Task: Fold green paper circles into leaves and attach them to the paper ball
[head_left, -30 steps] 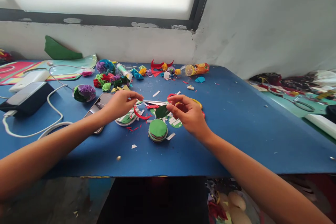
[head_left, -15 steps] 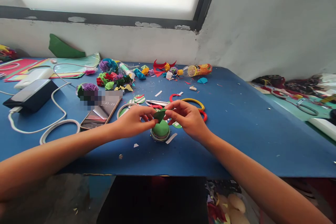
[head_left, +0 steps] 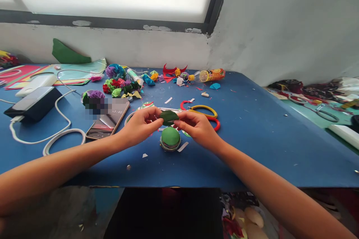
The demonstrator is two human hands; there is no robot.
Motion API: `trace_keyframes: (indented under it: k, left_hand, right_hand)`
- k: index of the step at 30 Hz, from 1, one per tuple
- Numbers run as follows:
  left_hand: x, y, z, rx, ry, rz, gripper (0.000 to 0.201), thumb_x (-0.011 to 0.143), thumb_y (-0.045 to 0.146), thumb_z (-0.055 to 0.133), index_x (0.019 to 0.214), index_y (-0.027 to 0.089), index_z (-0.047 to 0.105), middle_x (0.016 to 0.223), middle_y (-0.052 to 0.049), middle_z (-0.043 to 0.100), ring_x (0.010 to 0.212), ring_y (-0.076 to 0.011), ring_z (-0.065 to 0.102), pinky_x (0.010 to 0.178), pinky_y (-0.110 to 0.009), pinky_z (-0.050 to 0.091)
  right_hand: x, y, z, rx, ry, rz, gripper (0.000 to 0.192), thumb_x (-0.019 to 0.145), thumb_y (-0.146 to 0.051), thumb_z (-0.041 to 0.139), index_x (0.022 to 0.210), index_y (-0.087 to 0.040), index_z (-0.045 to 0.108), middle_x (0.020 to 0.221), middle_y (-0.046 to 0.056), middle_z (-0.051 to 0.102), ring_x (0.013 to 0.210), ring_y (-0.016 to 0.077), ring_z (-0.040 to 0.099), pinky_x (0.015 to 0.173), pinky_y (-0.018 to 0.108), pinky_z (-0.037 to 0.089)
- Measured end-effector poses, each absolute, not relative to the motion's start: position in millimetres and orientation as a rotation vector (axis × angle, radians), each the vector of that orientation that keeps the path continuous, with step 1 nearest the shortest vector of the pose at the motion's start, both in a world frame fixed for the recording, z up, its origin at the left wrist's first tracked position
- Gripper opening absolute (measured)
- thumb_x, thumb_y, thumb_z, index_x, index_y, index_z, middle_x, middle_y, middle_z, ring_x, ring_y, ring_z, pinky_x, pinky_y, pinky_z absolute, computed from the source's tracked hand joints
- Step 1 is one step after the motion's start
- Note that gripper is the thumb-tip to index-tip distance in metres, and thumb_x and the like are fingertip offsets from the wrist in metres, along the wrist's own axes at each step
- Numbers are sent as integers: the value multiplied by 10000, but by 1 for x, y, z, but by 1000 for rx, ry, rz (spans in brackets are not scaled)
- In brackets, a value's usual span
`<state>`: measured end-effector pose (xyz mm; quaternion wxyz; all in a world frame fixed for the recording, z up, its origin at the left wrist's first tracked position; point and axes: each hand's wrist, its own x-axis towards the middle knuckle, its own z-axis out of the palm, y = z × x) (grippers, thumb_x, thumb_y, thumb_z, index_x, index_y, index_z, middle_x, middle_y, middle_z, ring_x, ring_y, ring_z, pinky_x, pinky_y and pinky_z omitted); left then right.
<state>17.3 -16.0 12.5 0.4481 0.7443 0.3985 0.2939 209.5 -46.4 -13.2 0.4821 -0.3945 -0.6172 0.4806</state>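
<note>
Blue tabletop [head_left: 252, 153] fronts pale wall [head_left: 134, 44]; its front edge runs low, broad stretch right. Left hand [head_left: 143, 125], right hand [head_left: 200, 127]: grips pinch green cutout [head_left: 168, 117], centre.

I'd call this a craft workroom, and a plain one. The blue bench [head_left: 249, 142] here is strewn with crinkled rosettes [head_left: 115, 71], flat coloured sheets [head_left: 24, 74], snipped white strips [head_left: 168, 100] and scissors [head_left: 214, 111]. Over to the right, another cluttered surface [head_left: 305, 109] is green. White smears mark the dark window frame [head_left: 112, 22].
</note>
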Motion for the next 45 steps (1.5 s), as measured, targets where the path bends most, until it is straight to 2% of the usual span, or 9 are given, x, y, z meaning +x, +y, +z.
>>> trace_keyframes:
  k: [2, 4, 7, 10, 15, 18, 24, 30, 45]
  left_hand:
    - [16, -15, 9, 1961, 1030, 791, 183, 764, 285, 557, 888, 154, 527, 608, 35, 510, 492, -60, 473, 427, -154, 376]
    - [14, -12, 6, 2181, 1025, 1032, 280, 742, 265, 604, 980, 163, 497, 740, 0, 554, 560, -73, 510, 461, -171, 427]
    - [11, -6, 3, 2677, 777, 1383, 193, 735, 182, 626, 900, 167, 529, 877, -35, 585, 717, -99, 564, 615, -214, 493]
    - [10, -4, 2, 2917, 553, 1358, 82, 768, 130, 578, 842, 165, 572, 814, -20, 627, 731, -99, 594, 670, -217, 502]
    - [9, -9, 5, 2799, 545, 1439, 157, 729, 111, 601, 881, 146, 586, 863, -52, 640, 742, -105, 607, 650, -211, 516]
    - [10, -11, 7, 2881, 446, 1590, 174, 686, 109, 655, 845, 160, 609, 792, -27, 634, 679, -90, 585, 618, -195, 506]
    - [14, -11, 4, 2957, 387, 1469, 150, 719, 142, 658, 866, 161, 635, 736, -21, 647, 629, -86, 584, 585, -192, 495]
    - [15, -13, 4, 2786, 506, 1400, 76, 734, 166, 648, 806, 145, 656, 716, -34, 647, 595, -81, 581, 543, -180, 483]
    - [14, -19, 7, 2917, 541, 1315, 51, 754, 199, 614, 746, 160, 646, 691, -18, 659, 586, -90, 589, 556, -193, 495]
  right_hand:
    - [208, -46, -15, -997, -1515, 1126, 206, 732, -326, 648, 864, -167, 645, 723, 7, 629, 628, 94, 592, 601, 233, 494]
    - [206, -47, -15, -987, -1511, 1112, 205, 731, -320, 651, 861, -162, 648, 731, 11, 638, 626, 92, 597, 602, 229, 499]
    - [205, -49, -14, -952, -1505, 1112, 186, 731, -288, 658, 874, -171, 654, 791, 14, 661, 647, 78, 608, 615, 206, 507]
    - [204, -52, -12, -925, -1506, 1095, 163, 736, -259, 656, 878, -180, 658, 822, 10, 673, 651, 66, 615, 630, 191, 516]
    - [203, -54, -8, -975, -1395, 1038, 181, 711, -275, 672, 852, -164, 652, 755, 10, 674, 605, 78, 613, 605, 214, 530]
    - [203, -54, -7, -1019, -1367, 1051, 201, 699, -296, 678, 843, -158, 648, 756, 15, 676, 599, 84, 613, 607, 228, 533]
    - [203, -55, -10, -971, -1474, 1138, 191, 721, -311, 665, 848, -168, 654, 706, 5, 659, 636, 90, 620, 613, 211, 515]
    - [204, -58, -13, -979, -1567, 1078, 214, 735, -323, 650, 876, -162, 655, 815, 30, 666, 715, 123, 630, 665, 248, 519]
    - [204, -59, -13, -1003, -1697, 953, 167, 771, -310, 616, 858, -182, 680, 750, 22, 685, 683, 139, 646, 624, 247, 523]
